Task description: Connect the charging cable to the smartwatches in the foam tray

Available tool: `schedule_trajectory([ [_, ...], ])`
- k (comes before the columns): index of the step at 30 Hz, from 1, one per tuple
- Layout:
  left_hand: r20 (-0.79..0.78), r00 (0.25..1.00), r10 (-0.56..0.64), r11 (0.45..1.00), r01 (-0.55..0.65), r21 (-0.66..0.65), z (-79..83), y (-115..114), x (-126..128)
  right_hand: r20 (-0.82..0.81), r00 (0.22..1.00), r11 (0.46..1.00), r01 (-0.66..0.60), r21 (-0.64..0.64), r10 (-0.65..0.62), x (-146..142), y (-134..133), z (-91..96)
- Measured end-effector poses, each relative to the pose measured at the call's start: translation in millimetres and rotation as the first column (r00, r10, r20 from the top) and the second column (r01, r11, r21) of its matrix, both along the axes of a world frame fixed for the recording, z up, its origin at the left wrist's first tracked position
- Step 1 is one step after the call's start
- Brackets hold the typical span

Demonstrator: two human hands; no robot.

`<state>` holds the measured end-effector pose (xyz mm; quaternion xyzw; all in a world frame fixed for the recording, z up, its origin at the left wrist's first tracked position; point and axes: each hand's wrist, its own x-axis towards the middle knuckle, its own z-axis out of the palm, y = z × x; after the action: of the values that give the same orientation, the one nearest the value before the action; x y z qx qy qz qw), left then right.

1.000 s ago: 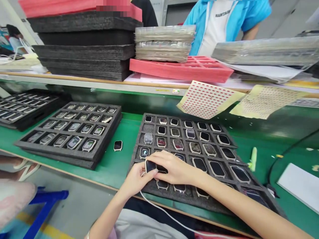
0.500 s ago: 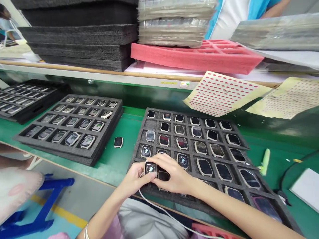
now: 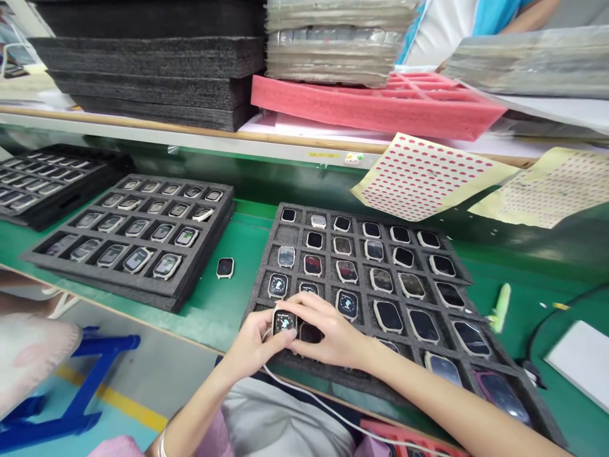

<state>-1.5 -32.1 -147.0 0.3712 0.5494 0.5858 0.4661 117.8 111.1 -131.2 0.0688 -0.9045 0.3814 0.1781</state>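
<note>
My left hand [image 3: 250, 346] grips a smartwatch [image 3: 284, 322] with a lit screen, over the near left of a large dark foam tray [image 3: 371, 212]. The fingers of my right hand [image 3: 328, 330] press on the watch's right edge. A thin white cable [image 3: 304, 397] runs from under my left hand towards me. Several watches lie in the tray's compartments, some with lit screens. My hands hide the compartments beneath them. A second foam tray [image 3: 95, 270] holds several watches at the left, and a loose watch [image 3: 225, 268] lies on the bench between the trays.
The green workbench [image 3: 238, 241] carries a third watch tray [image 3: 52, 190] at far left. On the raised shelf behind stand black foam stacks [image 3: 143, 70], a pink foam tray [image 3: 375, 108] and stacked plastic trays [image 3: 333, 47]. Sticker sheets [image 3: 419, 178] hang from the shelf. A co-worker's blue sleeve [image 3: 499, 13] shows beyond.
The watch in my hands has gone from dark to lit, and another watch in the tray now shows a lit screen. My view has tilted slightly downward; my hands stay in nearly the same place.
</note>
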Motion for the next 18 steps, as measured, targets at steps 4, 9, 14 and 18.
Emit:
schedule_trajectory([
  [4,-0.038,0.999,0.018,1.000,-0.018,0.000,-2.0,-3.9,1.9,0.010,1.000,1.000,-0.015,0.006,0.015,1.1,-1.6,0.3],
  [9,0.007,1.000,0.023,1.000,-0.023,0.014,-1.1,-3.7,1.6,0.010,1.000,0.999,-0.023,-0.024,0.023,1.5,-3.7,-1.3],
  [14,0.015,1.000,0.016,1.000,-0.017,0.020,-2.3,-2.2,1.3,0.017,1.000,0.999,-0.014,-0.048,0.015,2.7,-4.1,-2.6],
  [18,0.008,1.000,0.021,0.999,-0.021,0.037,-4.3,-2.0,1.7,0.037,0.999,0.998,-0.016,-0.062,0.019,3.4,-3.9,-1.8],
])
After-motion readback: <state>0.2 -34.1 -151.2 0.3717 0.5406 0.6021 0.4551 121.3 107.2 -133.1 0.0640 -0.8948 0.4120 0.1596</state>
